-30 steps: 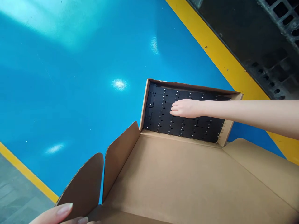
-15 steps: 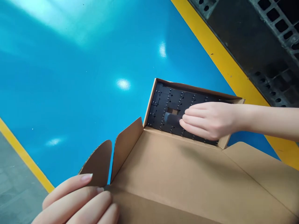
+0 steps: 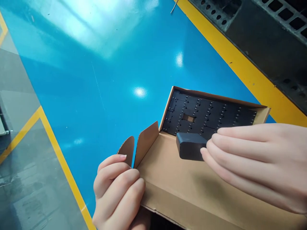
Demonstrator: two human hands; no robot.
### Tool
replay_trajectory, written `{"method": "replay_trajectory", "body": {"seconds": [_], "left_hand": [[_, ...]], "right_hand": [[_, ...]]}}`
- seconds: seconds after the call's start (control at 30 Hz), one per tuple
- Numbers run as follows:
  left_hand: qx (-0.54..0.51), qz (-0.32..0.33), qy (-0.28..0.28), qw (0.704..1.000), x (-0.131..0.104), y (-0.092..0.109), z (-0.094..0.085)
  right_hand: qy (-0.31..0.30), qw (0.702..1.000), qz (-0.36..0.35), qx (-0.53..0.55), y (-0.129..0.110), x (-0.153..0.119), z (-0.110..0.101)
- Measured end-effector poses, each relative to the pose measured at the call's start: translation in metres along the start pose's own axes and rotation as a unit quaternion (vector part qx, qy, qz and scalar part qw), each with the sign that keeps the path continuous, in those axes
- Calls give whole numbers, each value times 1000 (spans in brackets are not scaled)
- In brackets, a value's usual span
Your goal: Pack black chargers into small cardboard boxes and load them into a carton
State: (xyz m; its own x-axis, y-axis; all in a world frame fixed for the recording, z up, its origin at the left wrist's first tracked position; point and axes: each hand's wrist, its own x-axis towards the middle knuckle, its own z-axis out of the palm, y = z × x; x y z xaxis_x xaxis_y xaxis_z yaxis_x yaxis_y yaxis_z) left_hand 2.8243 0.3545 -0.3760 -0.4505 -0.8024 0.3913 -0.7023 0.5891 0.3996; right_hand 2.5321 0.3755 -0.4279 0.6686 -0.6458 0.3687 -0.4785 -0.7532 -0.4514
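Observation:
My right hand (image 3: 254, 159) grips a black rectangular block (image 3: 192, 148) by its right end, raised above the open flap of a cardboard box (image 3: 168, 153). Rows of similar black pieces (image 3: 213, 111) fill the box, packed close together. Among them is one rectangular gap (image 3: 189, 118) with brown cardboard showing through. At the lower left, my left hand (image 3: 118, 188) is closed around the corner of the box's lid, its thumb side against a rounded flap (image 3: 128, 148).
Beneath the box lies a blue floor (image 3: 96, 111) with yellow border stripes (image 3: 64, 169). A dark structure with holes (image 3: 259, 41) stands at the upper right. Grey floor (image 3: 35, 191) shows at the lower left.
My right hand has lifted the black block out of the rows and brought it nearer, over the lid. The gap is now fully visible. My left hand appears further right, still on the lid.

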Motion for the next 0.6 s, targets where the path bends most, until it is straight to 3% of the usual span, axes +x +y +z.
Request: {"method": "replay_trajectory", "body": {"seconds": [0.1, 0.2, 0.5, 0.53, 0.6], "left_hand": [[3, 8, -1, 1000, -2, -1, 0], [-2, 8, -4, 1000, -3, 1, 0], [-16, -21, 20, 999, -4, 1, 4], [-17, -37, 22, 999, -8, 0, 3], [-28, -89, 16, 995, -16, -2, 1]], "right_hand": [[-20, 990, -126, -65, 2, 15, -9], [-14, 982, -161, -95, 4, 20, -11], [-1, 983, -169, -69, -2, 17, -6], [-1, 986, -155, -55, 0, 18, -5], [9, 999, -43, 7, 10, 17, -2]]}}
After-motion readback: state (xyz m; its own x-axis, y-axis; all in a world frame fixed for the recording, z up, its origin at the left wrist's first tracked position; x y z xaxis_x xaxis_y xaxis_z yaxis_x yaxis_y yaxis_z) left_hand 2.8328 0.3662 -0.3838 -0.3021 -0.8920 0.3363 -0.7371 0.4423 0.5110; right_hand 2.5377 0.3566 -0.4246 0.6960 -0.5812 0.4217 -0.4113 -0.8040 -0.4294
